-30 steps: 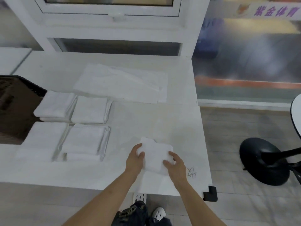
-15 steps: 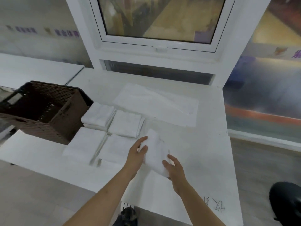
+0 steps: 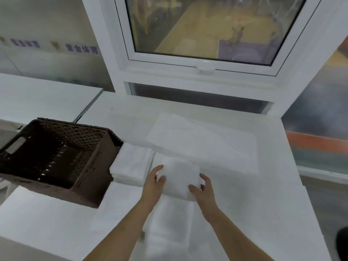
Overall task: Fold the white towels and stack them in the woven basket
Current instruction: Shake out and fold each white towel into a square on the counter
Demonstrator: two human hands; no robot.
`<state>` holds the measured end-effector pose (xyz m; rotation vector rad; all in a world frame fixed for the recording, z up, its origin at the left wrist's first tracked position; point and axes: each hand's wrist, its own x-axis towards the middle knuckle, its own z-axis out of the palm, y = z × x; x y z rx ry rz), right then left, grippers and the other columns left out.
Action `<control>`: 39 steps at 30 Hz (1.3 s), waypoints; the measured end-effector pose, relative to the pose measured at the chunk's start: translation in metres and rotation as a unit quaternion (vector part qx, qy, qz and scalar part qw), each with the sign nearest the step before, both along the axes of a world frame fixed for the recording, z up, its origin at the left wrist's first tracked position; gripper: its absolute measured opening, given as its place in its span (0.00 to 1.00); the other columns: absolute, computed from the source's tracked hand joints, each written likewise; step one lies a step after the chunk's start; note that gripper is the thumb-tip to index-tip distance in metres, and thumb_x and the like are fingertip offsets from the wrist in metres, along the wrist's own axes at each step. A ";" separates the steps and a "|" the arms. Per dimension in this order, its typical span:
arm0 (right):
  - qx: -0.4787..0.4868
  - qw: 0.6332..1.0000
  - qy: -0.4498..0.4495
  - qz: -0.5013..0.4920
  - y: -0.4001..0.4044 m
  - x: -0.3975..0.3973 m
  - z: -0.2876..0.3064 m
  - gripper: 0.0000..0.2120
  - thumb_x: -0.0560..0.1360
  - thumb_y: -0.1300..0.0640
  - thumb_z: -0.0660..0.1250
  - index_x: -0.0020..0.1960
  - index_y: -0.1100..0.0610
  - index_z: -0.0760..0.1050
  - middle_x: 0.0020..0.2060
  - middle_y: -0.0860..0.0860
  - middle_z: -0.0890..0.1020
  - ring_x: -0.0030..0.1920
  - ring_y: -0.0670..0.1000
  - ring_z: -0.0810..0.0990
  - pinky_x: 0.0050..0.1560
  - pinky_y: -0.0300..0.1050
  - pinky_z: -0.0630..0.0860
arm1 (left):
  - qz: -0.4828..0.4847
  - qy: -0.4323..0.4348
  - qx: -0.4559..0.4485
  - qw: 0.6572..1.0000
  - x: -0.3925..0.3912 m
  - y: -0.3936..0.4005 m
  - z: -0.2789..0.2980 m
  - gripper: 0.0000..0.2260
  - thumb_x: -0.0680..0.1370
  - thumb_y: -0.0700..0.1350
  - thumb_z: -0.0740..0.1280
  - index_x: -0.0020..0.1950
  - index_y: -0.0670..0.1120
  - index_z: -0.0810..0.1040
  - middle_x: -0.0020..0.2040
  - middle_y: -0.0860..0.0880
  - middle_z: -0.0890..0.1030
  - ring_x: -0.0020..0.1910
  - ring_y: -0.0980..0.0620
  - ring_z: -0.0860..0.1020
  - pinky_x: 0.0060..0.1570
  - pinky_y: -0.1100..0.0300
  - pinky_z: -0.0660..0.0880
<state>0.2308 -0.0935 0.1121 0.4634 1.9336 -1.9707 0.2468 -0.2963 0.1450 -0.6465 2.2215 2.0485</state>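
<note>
A small folded white towel (image 3: 179, 175) lies over the back right pile of folded towels on the white table (image 3: 263, 200). My left hand (image 3: 153, 183) grips its left edge, thumb on top. My right hand (image 3: 203, 192) grips its right front corner, thumb on top and fingers round the side. The dark brown woven basket (image 3: 92, 176) stands to the left at the table's edge, and its inside looks dark and empty. More folded towels sit beside the basket (image 3: 131, 164) and under my forearms (image 3: 169, 223). An unfolded white towel (image 3: 203, 146) lies flat behind.
A white window frame (image 3: 205, 69) rises behind the table. A second white tabletop (image 3: 41, 98) adjoins at the left. Floor shows at the right beyond the table's edge, with a dark object (image 3: 342, 240) at the frame's border.
Both hands carried the folded towel from the table's near right area left and forward onto the folded piles by the basket. The view swung left and up, bringing the basket in.
</note>
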 end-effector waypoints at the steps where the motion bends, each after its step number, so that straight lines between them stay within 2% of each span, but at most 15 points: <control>1: 0.020 1.000 0.012 0.011 -0.009 -0.009 0.000 0.30 0.77 0.62 0.73 0.72 0.44 0.64 0.58 0.54 0.81 0.55 0.54 0.83 0.46 0.41 0.81 | 0.000 -0.005 -0.012 1.000 -0.009 -0.010 -0.005 0.14 0.83 0.39 0.64 0.66 0.54 0.75 0.59 0.56 0.78 0.56 0.53 0.78 0.44 0.75 0.74; 5: 0.075 0.996 0.027 0.029 -0.039 -0.041 -0.005 0.29 0.77 0.62 0.71 0.72 0.41 0.66 0.54 0.54 0.81 0.52 0.54 0.83 0.49 0.44 0.82 | -0.017 -0.025 -0.095 0.995 -0.042 -0.046 -0.024 0.14 0.83 0.41 0.65 0.65 0.57 0.75 0.56 0.54 0.80 0.52 0.53 0.79 0.47 0.74 0.72; 8: 0.113 0.992 0.035 0.034 -0.056 -0.060 -0.016 0.24 0.77 0.61 0.71 0.65 0.38 0.71 0.52 0.53 0.83 0.50 0.54 0.84 0.50 0.46 0.83 | -0.031 -0.031 -0.162 0.986 -0.066 -0.061 -0.038 0.15 0.83 0.42 0.65 0.69 0.55 0.74 0.54 0.49 0.81 0.52 0.50 0.79 0.55 0.60 0.75; 11: 0.193 0.977 0.034 0.081 -0.063 -0.072 -0.034 0.21 0.78 0.56 0.70 0.65 0.36 0.71 0.55 0.51 0.82 0.54 0.55 0.83 0.57 0.53 0.81 | -0.068 -0.037 -0.274 0.959 -0.080 -0.065 -0.058 0.18 0.83 0.42 0.64 0.73 0.52 0.71 0.57 0.44 0.77 0.56 0.46 0.77 0.62 0.55 0.74; 14: 0.319 0.929 0.033 0.183 -0.058 -0.073 -0.054 0.26 0.82 0.49 0.66 0.78 0.44 0.64 0.66 0.53 0.75 0.64 0.56 0.77 0.66 0.52 0.75 | -0.155 0.000 -0.426 0.891 -0.078 -0.064 -0.088 0.19 0.82 0.42 0.66 0.73 0.46 0.74 0.69 0.40 0.73 0.68 0.40 0.72 0.68 0.51 0.72; 16: 0.391 0.888 0.035 0.241 -0.053 -0.070 -0.059 0.29 0.82 0.44 0.64 0.81 0.43 0.59 0.69 0.53 0.73 0.67 0.56 0.74 0.67 0.52 0.74 | -0.249 0.030 -0.466 0.849 -0.075 -0.059 -0.103 0.19 0.82 0.48 0.63 0.72 0.44 0.76 0.73 0.39 0.73 0.72 0.38 0.72 0.69 0.47 0.73; 17: 0.423 0.867 0.040 0.260 -0.050 -0.070 -0.060 0.30 0.83 0.42 0.62 0.82 0.41 0.56 0.70 0.52 0.72 0.68 0.56 0.73 0.66 0.53 0.74 | -0.287 0.022 -0.477 0.830 -0.074 -0.056 -0.107 0.23 0.83 0.53 0.55 0.75 0.45 0.72 0.77 0.39 0.69 0.76 0.39 0.68 0.71 0.46 0.69; 19: 0.472 0.834 0.044 0.282 -0.047 -0.070 -0.061 0.30 0.83 0.37 0.59 0.82 0.38 0.53 0.71 0.50 0.72 0.68 0.55 0.72 0.65 0.53 0.75 | -0.348 -0.032 -0.492 0.797 -0.075 -0.052 -0.111 0.35 0.78 0.60 0.36 0.83 0.49 0.55 0.83 0.43 0.51 0.82 0.43 0.51 0.79 0.48 0.56; 22: 0.529 0.791 0.035 0.305 -0.047 -0.070 -0.061 0.31 0.82 0.34 0.54 0.82 0.36 0.50 0.75 0.50 0.69 0.72 0.55 0.69 0.66 0.54 0.73 | -0.365 -0.078 -0.505 0.778 -0.077 -0.049 -0.116 0.37 0.73 0.64 0.28 0.83 0.55 0.39 0.82 0.47 0.35 0.82 0.47 0.39 0.80 0.47 0.46; 24: 0.547 0.777 0.021 0.312 -0.050 -0.071 -0.061 0.31 0.82 0.34 0.54 0.82 0.36 0.50 0.77 0.50 0.67 0.74 0.55 0.67 0.67 0.54 0.72 | -0.350 -0.081 -0.517 0.777 -0.078 -0.046 -0.120 0.34 0.77 0.63 0.35 0.83 0.54 0.46 0.83 0.45 0.41 0.83 0.44 0.48 0.78 0.43 0.54; 26: 0.552 0.773 0.007 0.312 -0.055 -0.072 -0.063 0.30 0.82 0.34 0.54 0.82 0.36 0.50 0.78 0.50 0.66 0.75 0.56 0.66 0.68 0.55 0.71 | -0.334 -0.093 -0.512 0.786 -0.076 -0.043 -0.129 0.30 0.81 0.60 0.46 0.82 0.52 0.59 0.82 0.42 0.55 0.80 0.41 0.61 0.72 0.41 0.66; 28: 0.552 0.775 -0.001 0.310 -0.057 -0.073 -0.067 0.31 0.83 0.35 0.55 0.82 0.37 0.50 0.78 0.50 0.66 0.76 0.56 0.65 0.69 0.56 0.70 | -0.327 -0.093 -0.511 0.790 -0.074 -0.039 -0.138 0.29 0.81 0.58 0.49 0.81 0.52 0.61 0.82 0.42 0.58 0.79 0.41 0.62 0.70 0.41 0.68; 33: 0.542 0.780 0.004 0.313 -0.053 -0.077 -0.072 0.30 0.82 0.36 0.56 0.81 0.37 0.51 0.77 0.50 0.67 0.74 0.56 0.67 0.68 0.56 0.71 | -0.309 -0.073 -0.538 0.781 -0.073 -0.037 -0.142 0.29 0.82 0.59 0.45 0.83 0.53 0.52 0.84 0.43 0.49 0.82 0.42 0.53 0.77 0.40 0.58; 36: 0.503 0.802 0.022 0.321 -0.043 -0.080 -0.068 0.29 0.82 0.36 0.58 0.81 0.38 0.55 0.78 0.49 0.64 0.75 0.56 0.66 0.70 0.57 0.70 | -0.322 -0.096 -0.556 0.761 -0.077 -0.034 -0.131 0.28 0.84 0.58 0.44 0.83 0.54 0.41 0.83 0.45 0.37 0.82 0.45 0.42 0.79 0.41 0.43; 39: 0.479 0.815 0.096 0.311 -0.019 -0.082 -0.056 0.26 0.83 0.41 0.59 0.79 0.45 0.64 0.78 0.49 0.66 0.74 0.54 0.68 0.71 0.53 0.71 | -0.304 -0.113 -0.568 0.757 -0.081 -0.022 -0.107 0.27 0.85 0.57 0.47 0.83 0.53 0.44 0.83 0.45 0.40 0.82 0.45 0.40 0.78 0.42 0.39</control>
